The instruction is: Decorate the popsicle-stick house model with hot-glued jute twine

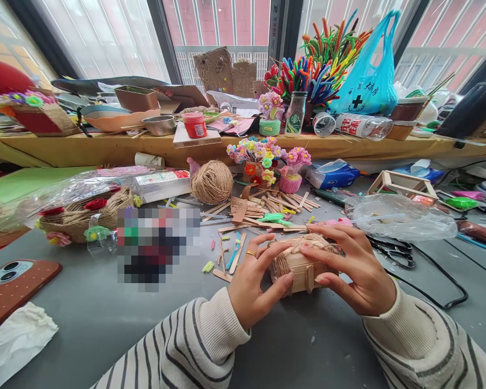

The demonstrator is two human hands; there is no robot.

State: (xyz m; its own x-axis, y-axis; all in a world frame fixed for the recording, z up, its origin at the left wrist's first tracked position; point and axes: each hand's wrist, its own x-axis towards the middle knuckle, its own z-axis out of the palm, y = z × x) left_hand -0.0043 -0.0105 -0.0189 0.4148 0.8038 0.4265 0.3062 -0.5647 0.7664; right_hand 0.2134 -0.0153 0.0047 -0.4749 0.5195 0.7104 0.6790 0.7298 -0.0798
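Note:
A small chest-like box [300,270] built of craft sticks, with twine along its top and edges, rests on the grey table in front of me. My left hand [261,278] grips its left end, thumb on the front and fingers over the top; a ring shows on one finger. From the right, my right hand [358,270] holds the other end, its thumb near the front tab and its fingers spread over the lid. Just beyond the box lie loose craft sticks [267,208] and bits of pipe cleaner [208,266]. Part of the lid is hidden under my fingers.
A ball of twine [211,182] sits behind the sticks. Black scissors [392,251] and a plastic bag [400,216] lie to the right. At the left are a twine-wrapped basket [85,216], a phone [18,286] and a crumpled tissue [18,340].

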